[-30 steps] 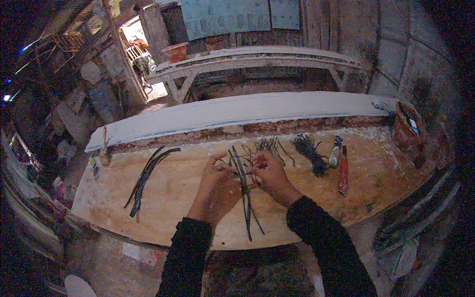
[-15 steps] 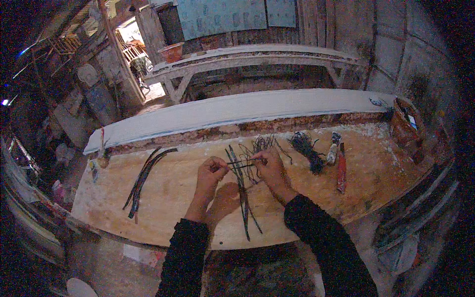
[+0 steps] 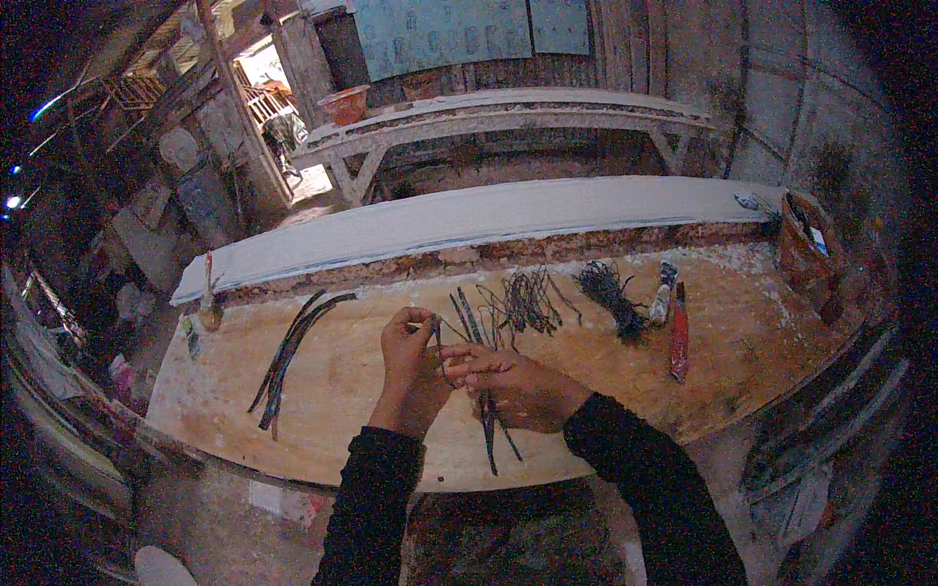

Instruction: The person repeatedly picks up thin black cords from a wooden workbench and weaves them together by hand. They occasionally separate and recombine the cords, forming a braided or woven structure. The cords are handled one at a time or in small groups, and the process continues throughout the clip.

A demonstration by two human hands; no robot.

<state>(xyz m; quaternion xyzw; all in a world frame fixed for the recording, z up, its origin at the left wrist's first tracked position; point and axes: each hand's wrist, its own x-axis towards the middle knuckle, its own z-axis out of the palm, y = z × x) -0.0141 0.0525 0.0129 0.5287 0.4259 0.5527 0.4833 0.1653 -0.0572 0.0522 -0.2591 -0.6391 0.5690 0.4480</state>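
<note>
My left hand (image 3: 408,369) is raised over the wooden board, its thumb and fingers pinched on a short dark strip (image 3: 437,334). My right hand (image 3: 518,389) comes across from the right, its bent fingertips meeting the lower part of that strip beside the left fingers. Beneath the right hand lie a few long dark strips (image 3: 489,439), partly covered by it. Thin dark cords (image 3: 531,301) lie in loose loops just beyond the hands. To the left is a separate group of curved dark strips (image 3: 283,366).
Right of the hands lie a tied bundle of dark cord (image 3: 608,295), a small whitish roll (image 3: 662,295) and a red-handled tool (image 3: 679,337). A brown bag (image 3: 806,244) stands at the board's far right. Behind runs a long pale raised ledge (image 3: 469,213).
The strip, earlier stretched level between both hands above the long strips, now stands up from my left fingers. My right hand has moved left and down, close against the left.
</note>
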